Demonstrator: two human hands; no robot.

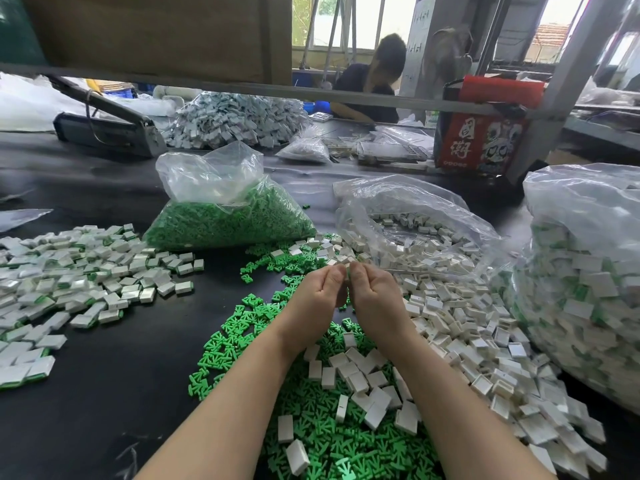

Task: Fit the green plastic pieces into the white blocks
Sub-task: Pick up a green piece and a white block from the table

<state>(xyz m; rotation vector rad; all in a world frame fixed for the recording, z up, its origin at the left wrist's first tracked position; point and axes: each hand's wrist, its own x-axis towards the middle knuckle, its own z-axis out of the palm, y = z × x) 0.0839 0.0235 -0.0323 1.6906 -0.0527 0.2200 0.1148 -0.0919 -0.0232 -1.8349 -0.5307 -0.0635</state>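
- Green plastic pieces point(332, 441), loose: a heap nearest the camera at 6 o'clock on the black tabletop point(104, 393), thinning out toward the centre under both forearms.
- White blocks point(460, 344), loose: a broad spill from centre to 4 o'clock, some lying on top of the green heap.
- Left hand point(318, 296): centre of view, fingers curled, fingertips meeting the right hand's; grip narrow, pinching a small part point(347, 271) that shows only as a pale sliver between the fingertips; whether it is a block, a green piece or both cannot be told.
- Right hand point(375, 296): just beside the left, fingers curled, grip narrow on the same small part.
- Fitted blocks point(79, 282), white with green showing at an edge: a spread pile at 9 o'clock, well apart from the hands.
- Clear bag of green pieces point(225, 216): 12 o'clock of the hands, mouth open.
- Clear bag of white blocks point(412, 223): 1 o'clock, lying open, blocks spilling from it.
- Large clear bag point(585, 282): 3 o'clock, full of white blocks with green showing.
- Red carton point(481, 133): far 1 o'clock.
- Second person point(374, 81): seated at far 12 o'clock.
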